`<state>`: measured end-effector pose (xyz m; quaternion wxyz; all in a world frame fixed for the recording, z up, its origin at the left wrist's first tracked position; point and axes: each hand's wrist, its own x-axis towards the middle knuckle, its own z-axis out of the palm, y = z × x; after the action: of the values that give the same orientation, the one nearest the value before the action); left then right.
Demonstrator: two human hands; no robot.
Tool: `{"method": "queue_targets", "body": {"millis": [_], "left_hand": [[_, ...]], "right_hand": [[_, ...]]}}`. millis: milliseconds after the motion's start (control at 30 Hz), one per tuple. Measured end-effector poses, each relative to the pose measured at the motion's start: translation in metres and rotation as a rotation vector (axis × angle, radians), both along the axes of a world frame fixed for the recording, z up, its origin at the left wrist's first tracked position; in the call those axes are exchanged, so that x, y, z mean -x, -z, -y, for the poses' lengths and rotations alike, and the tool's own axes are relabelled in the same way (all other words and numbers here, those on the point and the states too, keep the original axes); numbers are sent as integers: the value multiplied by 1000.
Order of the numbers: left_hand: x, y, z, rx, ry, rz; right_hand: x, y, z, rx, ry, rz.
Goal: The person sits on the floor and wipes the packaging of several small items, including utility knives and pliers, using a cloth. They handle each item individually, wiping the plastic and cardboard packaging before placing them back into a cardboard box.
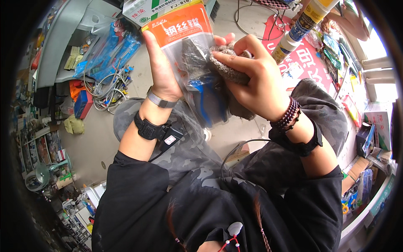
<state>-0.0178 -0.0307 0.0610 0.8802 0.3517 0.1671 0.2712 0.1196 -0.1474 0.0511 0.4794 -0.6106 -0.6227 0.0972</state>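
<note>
My left hand (162,72) holds a pack of pliers (194,59) upright, its thumb along the left edge and fingertips showing past the right edge. The clear plastic pack has an orange header card on top. Inside, dark pliers heads and blue-and-dark handles show through the plastic. Fingers of my right hand (261,77) are closed around a bunched grey-brown cloth (228,69), pressed against the pack's right side. Part of the cloth hangs below that hand, and the palm is hidden.
A green-and-white box (145,11) lies just beyond the pack. Blue plastic bags (111,54) and coiled grey cables (110,90) lie at the left. Yellow-and-white tubes (300,29) and a red printed mat (308,63) are at the far right. Shelves of goods line both sides.
</note>
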Motion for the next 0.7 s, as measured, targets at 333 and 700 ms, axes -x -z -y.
{"method": "queue_targets", "body": {"millis": [333,700], "left_hand": [[11,15,-13,37,105,158],[12,13,-27,26,98,290]], "right_hand": [[-28,2,-6,144,-389,22],[-52,-21,4,247,-210,283]]}}
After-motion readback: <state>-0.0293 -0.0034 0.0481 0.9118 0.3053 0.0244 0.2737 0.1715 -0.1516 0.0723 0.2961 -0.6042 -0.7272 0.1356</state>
